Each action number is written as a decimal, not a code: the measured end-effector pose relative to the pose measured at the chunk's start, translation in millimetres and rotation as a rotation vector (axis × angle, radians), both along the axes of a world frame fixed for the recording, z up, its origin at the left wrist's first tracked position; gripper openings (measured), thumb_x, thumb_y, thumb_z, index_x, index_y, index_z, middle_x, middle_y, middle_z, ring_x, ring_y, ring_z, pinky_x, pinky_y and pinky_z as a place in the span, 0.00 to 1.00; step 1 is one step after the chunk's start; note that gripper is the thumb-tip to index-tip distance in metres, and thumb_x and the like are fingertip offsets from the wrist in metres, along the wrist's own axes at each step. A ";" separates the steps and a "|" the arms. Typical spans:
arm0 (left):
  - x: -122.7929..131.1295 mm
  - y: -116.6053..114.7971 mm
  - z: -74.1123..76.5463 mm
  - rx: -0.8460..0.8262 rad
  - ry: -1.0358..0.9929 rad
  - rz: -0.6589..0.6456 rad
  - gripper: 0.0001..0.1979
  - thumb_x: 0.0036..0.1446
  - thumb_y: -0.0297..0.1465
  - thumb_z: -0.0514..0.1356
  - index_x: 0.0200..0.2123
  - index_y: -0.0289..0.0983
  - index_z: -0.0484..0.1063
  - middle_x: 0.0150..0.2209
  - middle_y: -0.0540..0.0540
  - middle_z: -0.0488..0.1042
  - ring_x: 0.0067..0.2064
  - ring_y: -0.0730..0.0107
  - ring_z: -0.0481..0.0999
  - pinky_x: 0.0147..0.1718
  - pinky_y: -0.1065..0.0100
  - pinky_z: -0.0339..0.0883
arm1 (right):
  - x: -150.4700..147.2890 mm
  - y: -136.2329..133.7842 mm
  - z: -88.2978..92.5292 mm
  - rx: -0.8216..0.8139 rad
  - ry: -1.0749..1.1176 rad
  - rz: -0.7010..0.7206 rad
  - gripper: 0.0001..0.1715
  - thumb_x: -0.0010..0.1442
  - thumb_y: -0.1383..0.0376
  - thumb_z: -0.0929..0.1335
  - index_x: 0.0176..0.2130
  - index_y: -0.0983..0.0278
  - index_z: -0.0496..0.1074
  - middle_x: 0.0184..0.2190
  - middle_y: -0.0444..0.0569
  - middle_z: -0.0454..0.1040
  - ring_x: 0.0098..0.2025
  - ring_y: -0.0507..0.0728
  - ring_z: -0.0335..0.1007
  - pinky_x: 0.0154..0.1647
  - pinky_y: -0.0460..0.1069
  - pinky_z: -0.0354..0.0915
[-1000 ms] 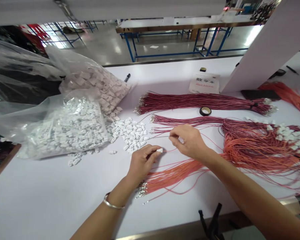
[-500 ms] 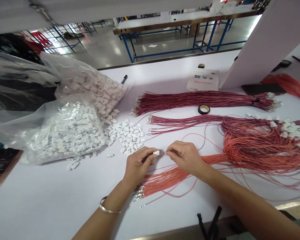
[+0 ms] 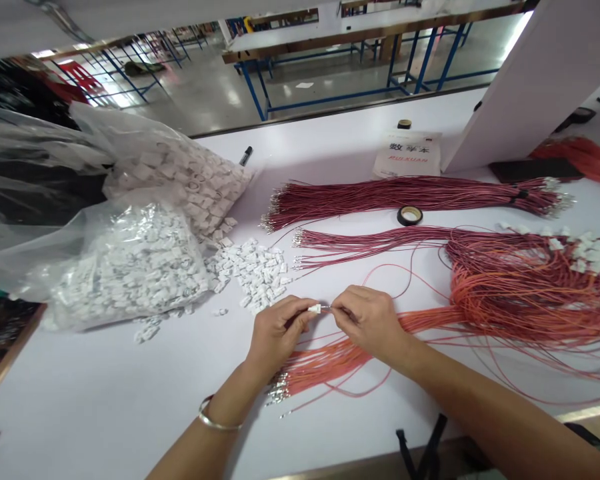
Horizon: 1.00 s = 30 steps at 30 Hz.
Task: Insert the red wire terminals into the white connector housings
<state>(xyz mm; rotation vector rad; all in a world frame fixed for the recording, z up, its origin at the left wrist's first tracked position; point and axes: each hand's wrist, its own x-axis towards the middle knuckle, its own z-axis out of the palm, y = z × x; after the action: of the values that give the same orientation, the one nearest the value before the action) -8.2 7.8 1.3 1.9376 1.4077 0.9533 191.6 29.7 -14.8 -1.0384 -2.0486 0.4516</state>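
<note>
Between thumb and forefinger, my left hand [image 3: 281,331] pinches a small white connector housing [image 3: 315,309]. My right hand [image 3: 369,319] is closed on a thin wire [image 3: 327,307], whose metal end meets the right side of the housing. How far the end goes in is too small to tell. Below my hands lies a bundle of orange wires [image 3: 325,363] with silver terminals at its left end. Dark red wires [image 3: 360,243] stretch out above. To the upper left is a loose pile of white housings [image 3: 257,270].
Two clear bags, one of white housings [image 3: 130,267] and one of larger pinkish pieces [image 3: 190,173], stand at the left. A thick dark red bundle [image 3: 390,200], a tape roll [image 3: 409,215] and a printed packet [image 3: 407,155] lie farther back. Tangled wires [image 3: 520,287] cover the right.
The wire's metal end has come closer to the housing and now meets it. Both hands stay almost in place, while the camera view has shifted slightly.
</note>
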 end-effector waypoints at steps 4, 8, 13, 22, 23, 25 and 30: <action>0.9 0.1 0.9 -0.001 -0.011 0.007 0.07 0.61 0.31 0.60 0.39 0.39 0.79 0.26 0.50 0.77 0.24 0.74 0.73 0.29 0.72 0.69 | -1.8 0.5 0.7 0.062 -0.017 -0.018 0.11 0.58 0.72 0.65 0.25 0.63 0.68 0.21 0.41 0.68 0.24 0.49 0.60 0.31 0.47 0.53; 0.9 0.1 1.4 -0.015 -0.024 0.009 0.07 0.61 0.31 0.61 0.39 0.39 0.80 0.26 0.51 0.77 0.24 0.74 0.73 0.29 0.72 0.69 | -2.3 1.6 0.3 0.089 -0.020 -0.013 0.11 0.57 0.72 0.65 0.24 0.63 0.67 0.20 0.40 0.68 0.24 0.49 0.59 0.34 0.48 0.53; 1.3 -0.4 2.6 -0.027 -0.054 0.002 0.07 0.61 0.31 0.61 0.39 0.38 0.80 0.25 0.51 0.76 0.24 0.75 0.72 0.27 0.73 0.68 | -2.1 1.4 0.6 0.097 -0.015 -0.012 0.11 0.57 0.73 0.64 0.24 0.64 0.67 0.20 0.40 0.68 0.24 0.49 0.58 0.35 0.48 0.52; 2.3 -0.9 4.5 -0.043 -0.047 0.006 0.07 0.61 0.32 0.61 0.39 0.39 0.80 0.24 0.51 0.76 0.24 0.74 0.73 0.28 0.72 0.68 | -0.4 1.4 1.1 0.074 -0.009 0.026 0.10 0.55 0.74 0.64 0.24 0.63 0.66 0.19 0.40 0.67 0.23 0.49 0.59 0.35 0.48 0.53; 2.0 -0.8 4.0 -0.036 -0.044 0.000 0.07 0.61 0.32 0.61 0.39 0.39 0.80 0.25 0.51 0.76 0.24 0.74 0.73 0.28 0.72 0.68 | -0.4 1.6 1.0 0.075 -0.007 0.030 0.10 0.54 0.74 0.64 0.24 0.63 0.66 0.19 0.40 0.67 0.23 0.49 0.59 0.35 0.48 0.53; 1.2 -0.8 2.4 -0.016 -0.031 -0.017 0.07 0.61 0.31 0.61 0.39 0.39 0.80 0.25 0.50 0.76 0.24 0.74 0.73 0.27 0.73 0.68 | -0.2 2.0 0.7 0.072 -0.008 0.037 0.10 0.54 0.74 0.64 0.24 0.63 0.66 0.20 0.40 0.67 0.24 0.49 0.59 0.35 0.47 0.54; -0.3 -0.9 -0.9 0.029 0.019 -0.065 0.08 0.63 0.31 0.59 0.41 0.39 0.79 0.25 0.50 0.75 0.25 0.75 0.74 0.28 0.73 0.68 | 1.6 2.5 -1.2 0.070 -0.012 0.066 0.11 0.55 0.74 0.64 0.24 0.63 0.66 0.20 0.41 0.66 0.24 0.50 0.59 0.36 0.48 0.55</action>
<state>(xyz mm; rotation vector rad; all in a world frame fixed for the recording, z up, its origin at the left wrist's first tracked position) -8.5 6.9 0.4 2.0063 1.3398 0.9315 193.2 32.2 -16.0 -0.9364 -2.0990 0.4055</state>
